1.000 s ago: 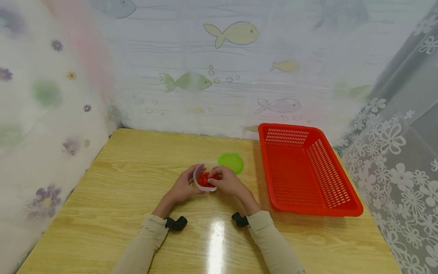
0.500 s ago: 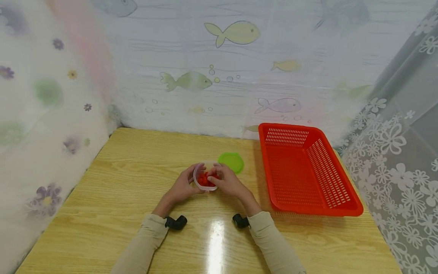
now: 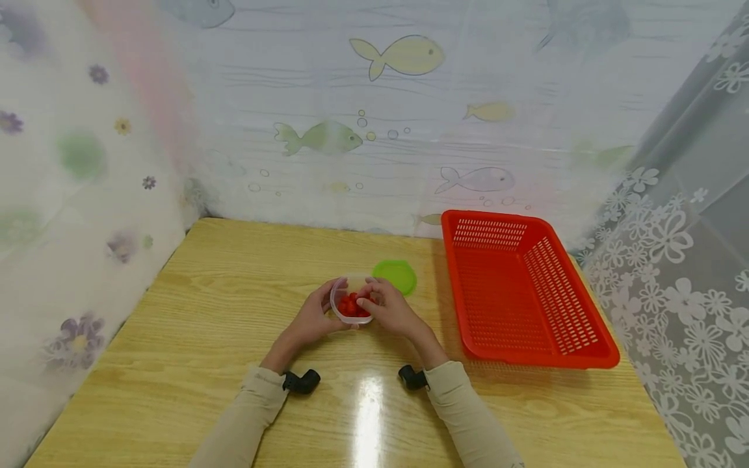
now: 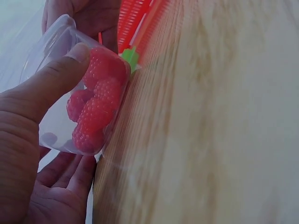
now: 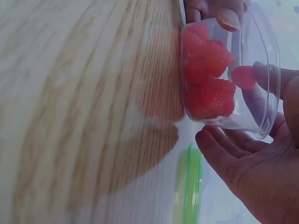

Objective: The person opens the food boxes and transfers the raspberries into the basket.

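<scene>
A small clear plastic container (image 5: 247, 119) stands on the table with several red raspberries (image 4: 96, 112) in its bottom. My left hand (image 3: 312, 320) grips it from the left, thumb on the near wall and fingers round the far side. From the right, my right hand (image 3: 393, 313) reaches over the rim. Its thumb and a finger pinch one raspberry (image 5: 244, 77) inside the container, apart from the others in the right wrist view. Other fingers of the right hand lie along the container's outside. Just behind the container, a green lid (image 3: 400, 276) lies flat.
A large red slotted basket (image 3: 503, 296) stands at the right on the wooden table (image 3: 234, 273). A wall with fish pictures (image 3: 328, 140) bounds the back, and a lace curtain (image 3: 673, 312) hangs at the right. Black wrist cameras (image 3: 302, 381) sit on both wrists.
The right hand's fingertips have risen slightly from the heap of raspberries inside the container. The left hand, container, lid and basket have stayed in place.
</scene>
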### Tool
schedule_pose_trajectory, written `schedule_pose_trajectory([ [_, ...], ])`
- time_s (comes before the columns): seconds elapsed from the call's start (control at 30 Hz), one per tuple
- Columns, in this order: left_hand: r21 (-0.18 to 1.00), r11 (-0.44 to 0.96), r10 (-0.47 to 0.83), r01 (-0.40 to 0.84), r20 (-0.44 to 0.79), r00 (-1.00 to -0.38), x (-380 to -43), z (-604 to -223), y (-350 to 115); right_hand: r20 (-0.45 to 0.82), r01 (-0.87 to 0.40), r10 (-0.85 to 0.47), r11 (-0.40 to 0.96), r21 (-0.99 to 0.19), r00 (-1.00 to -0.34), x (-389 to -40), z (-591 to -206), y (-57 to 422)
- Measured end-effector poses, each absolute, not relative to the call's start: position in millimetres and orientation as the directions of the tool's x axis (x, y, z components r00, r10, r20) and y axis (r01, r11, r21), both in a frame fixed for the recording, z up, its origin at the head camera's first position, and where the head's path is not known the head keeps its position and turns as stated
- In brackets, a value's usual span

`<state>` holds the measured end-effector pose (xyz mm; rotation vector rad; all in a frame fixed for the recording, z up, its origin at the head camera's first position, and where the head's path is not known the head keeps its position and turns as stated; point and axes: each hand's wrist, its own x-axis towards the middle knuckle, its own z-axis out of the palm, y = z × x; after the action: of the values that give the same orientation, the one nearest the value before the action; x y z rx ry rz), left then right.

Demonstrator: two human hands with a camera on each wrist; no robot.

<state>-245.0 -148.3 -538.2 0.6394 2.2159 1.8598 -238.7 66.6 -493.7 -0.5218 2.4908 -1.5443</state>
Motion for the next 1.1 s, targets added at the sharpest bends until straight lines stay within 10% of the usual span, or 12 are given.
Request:
schedule_pose_trajectory([
  [1.1, 0.976, 0.075, 0.408, 0.205, 0.158, -0.899, -242.3, -541.2, -147.9, 0.122, -0.216, -0.304, 0.299, -0.929, -0.945, -233.3, -498.0, 74.6],
])
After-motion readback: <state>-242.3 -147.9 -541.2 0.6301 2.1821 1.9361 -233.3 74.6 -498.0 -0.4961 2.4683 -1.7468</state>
